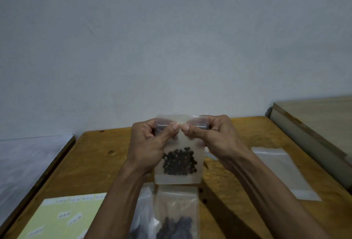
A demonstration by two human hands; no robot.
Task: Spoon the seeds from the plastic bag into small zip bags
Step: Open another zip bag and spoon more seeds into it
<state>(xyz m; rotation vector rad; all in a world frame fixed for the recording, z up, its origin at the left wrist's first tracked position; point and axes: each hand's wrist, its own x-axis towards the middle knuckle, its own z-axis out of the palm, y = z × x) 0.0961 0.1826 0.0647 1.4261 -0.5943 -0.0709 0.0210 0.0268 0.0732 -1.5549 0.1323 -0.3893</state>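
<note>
Above the wooden table [99, 155], both hands [150, 143] [215, 137] pinch a small zip bag [179, 151]; their fingers hide its seal.

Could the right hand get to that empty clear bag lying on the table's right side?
Probably yes: the empty bag lies uncovered beside the right hand, though that hand is pinching the seed bag.

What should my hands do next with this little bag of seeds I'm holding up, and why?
Probably slide both thumbs outward along the zip strip to seal it. The small zip bag already holds dark seeds, and the left hand and right hand pinch its top at the middle.
</note>
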